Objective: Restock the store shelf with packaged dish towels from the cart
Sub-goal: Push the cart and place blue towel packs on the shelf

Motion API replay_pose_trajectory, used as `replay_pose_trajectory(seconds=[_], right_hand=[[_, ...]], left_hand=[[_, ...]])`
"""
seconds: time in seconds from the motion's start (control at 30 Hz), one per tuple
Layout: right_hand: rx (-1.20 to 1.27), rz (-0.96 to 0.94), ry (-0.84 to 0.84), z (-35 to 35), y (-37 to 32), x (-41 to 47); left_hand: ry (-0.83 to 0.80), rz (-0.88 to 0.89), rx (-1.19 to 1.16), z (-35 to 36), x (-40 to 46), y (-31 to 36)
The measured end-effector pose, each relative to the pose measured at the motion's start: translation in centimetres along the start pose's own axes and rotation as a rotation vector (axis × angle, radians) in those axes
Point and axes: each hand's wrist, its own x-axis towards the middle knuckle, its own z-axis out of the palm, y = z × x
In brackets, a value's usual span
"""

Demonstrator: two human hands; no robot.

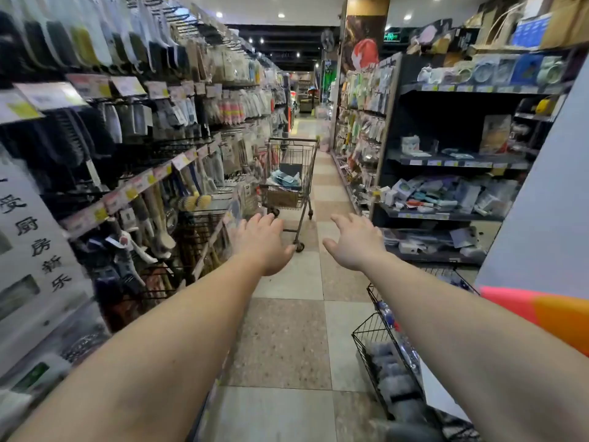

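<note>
1. Both bare arms reach forward down the store aisle, with neither hand touching anything.
2. The left hand (266,242) is at about 12 o'clock from the frame's centre, palm down, its fingers (271,218) relaxed and loosely spread, holding nothing.
3. The right hand (353,242) is at about 1 o'clock, just beside the left one, its fingers (342,220) straight and apart, thumb out toward the left; it too holds nothing.
4. The cart (291,173) stands farther down the aisle at 12 o'clock, well apart from both hands, close against the left-hand shelf (134,186).
5. Pale blue packaged dish towels (283,178) lie in the cart's basket; their exact number cannot be told.
6. The left-hand shelf carries hanging brushes, gloves and packets behind price tags.
7. At 5 o'clock a black wire basket (382,355) holds grey bundles on the tiled floor (287,330).
8. A dark shelving unit (446,167) at 2 o'clock bears boxed goods.
</note>
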Motion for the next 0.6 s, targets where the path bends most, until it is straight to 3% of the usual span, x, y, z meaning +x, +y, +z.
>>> replay_pose_trajectory(seconds=[0.43, 0.6], right_hand=[[0.024, 0.003, -0.104, 5.1, 7.8, 23.9], [0.033, -0.032, -0.157, 7.4, 8.0, 32.6]], left_hand=[[-0.110, -0.040, 0.031, 8.0, 22.5, 1.6], [-0.129, -0.073, 0.015, 10.9, 29.3, -0.3]])
